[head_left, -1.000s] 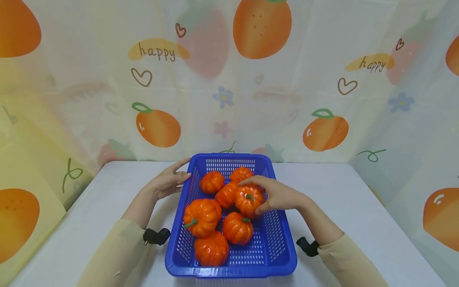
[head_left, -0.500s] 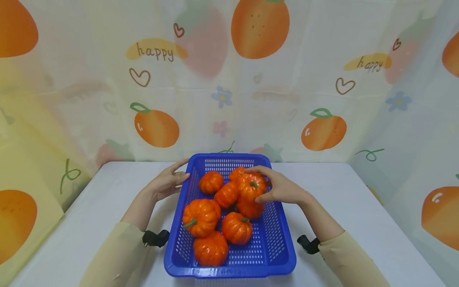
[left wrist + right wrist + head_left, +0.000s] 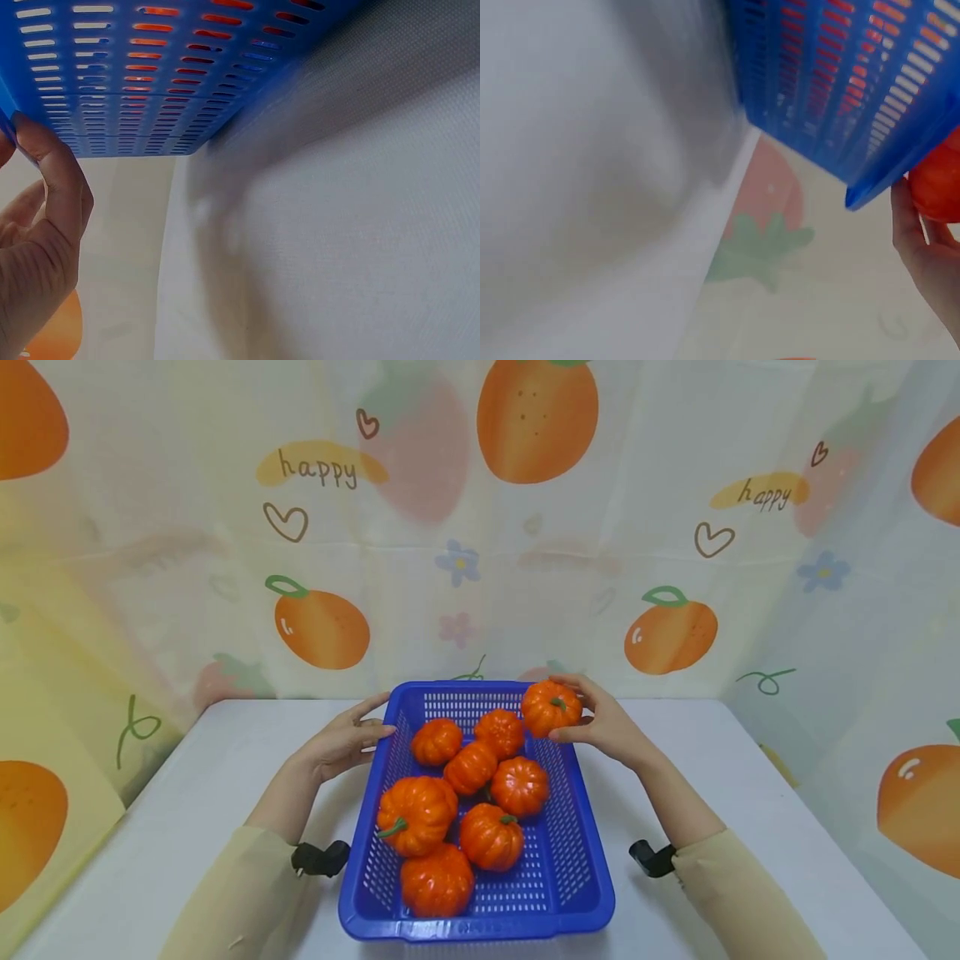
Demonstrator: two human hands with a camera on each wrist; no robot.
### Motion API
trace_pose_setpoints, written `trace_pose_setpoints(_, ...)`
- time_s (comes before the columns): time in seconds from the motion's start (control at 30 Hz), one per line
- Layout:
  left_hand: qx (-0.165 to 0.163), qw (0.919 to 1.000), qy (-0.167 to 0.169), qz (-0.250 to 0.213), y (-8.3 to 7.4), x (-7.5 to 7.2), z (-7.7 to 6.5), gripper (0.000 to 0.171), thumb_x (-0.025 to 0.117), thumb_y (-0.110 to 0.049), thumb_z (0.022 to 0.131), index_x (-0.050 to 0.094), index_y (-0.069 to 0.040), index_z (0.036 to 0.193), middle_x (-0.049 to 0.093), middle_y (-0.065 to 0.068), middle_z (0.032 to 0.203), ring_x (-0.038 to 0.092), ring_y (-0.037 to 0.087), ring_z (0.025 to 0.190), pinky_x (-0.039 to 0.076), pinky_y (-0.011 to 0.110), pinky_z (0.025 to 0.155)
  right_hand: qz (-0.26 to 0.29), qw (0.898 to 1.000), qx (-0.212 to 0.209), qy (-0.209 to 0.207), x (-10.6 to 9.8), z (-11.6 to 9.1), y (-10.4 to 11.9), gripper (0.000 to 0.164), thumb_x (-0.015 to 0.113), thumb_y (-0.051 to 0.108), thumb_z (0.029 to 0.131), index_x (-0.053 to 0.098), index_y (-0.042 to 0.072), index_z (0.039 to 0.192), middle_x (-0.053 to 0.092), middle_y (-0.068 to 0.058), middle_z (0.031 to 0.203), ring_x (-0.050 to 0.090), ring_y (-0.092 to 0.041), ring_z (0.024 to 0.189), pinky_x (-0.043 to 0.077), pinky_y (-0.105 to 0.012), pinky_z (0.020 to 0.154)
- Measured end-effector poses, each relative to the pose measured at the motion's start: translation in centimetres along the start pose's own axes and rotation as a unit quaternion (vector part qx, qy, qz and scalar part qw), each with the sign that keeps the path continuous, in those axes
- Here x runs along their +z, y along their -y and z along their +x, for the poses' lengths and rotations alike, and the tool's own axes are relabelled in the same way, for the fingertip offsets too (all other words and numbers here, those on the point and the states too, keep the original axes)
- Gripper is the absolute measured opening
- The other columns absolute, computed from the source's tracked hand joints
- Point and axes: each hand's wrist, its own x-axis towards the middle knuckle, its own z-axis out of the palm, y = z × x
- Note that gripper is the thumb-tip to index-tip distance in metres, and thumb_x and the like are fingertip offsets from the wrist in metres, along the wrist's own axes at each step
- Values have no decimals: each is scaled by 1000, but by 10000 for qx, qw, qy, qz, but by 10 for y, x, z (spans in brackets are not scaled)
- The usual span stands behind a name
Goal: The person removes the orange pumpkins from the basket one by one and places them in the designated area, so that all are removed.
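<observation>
A small orange pumpkin (image 3: 552,708) with a green stem is held by my right hand (image 3: 600,722), thumb and fingers around its right side. It is above the far right corner of the blue plastic basket (image 3: 480,929). In the right wrist view the pumpkin (image 3: 939,184) shows beside the basket rim, fingers against it. My left hand (image 3: 345,743) grips the basket's left rim near the far end; the left wrist view shows its fingers (image 3: 60,176) at the rim edge. Several more pumpkins lie inside, among them a larger one (image 3: 417,816) on the left and one (image 3: 519,786) on the right.
The basket stands on a white table (image 3: 675,793), its perforated walls facing each hand. A fruit-print curtain (image 3: 525,568) hangs behind the table. A black wrist camera (image 3: 321,858) sits on the left wrist, another camera (image 3: 652,858) on the right.
My right hand has lifted the pumpkin off the others and carried it away toward the basket's far right corner, uncovering the pumpkin beneath. The left hand stays at the rim.
</observation>
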Motion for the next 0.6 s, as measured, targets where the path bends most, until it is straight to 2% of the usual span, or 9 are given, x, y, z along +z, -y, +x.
trace_pose_setpoints(0.23,63,9993,99,-358,2,-3,-3,73,52,-14,100,12,-19,160,73,-11,104,70,5,90,58,26,88,-60,9971,422,-636,-18,-1,-16,76,74,18,85,37,20,151,43,-17,151,50,-36,125,49,-53,104)
trace_pose_setpoints(0.6,137,9983,230,-510,3,-2,-3,72,49,-12,101,9,-18,160,71,-9,111,72,6,94,59,26,88,-78,9851,1219,-1210,-53,0,-44,84,73,23,87,26,17,156,30,-22,159,43,-42,134,42,-58,112)
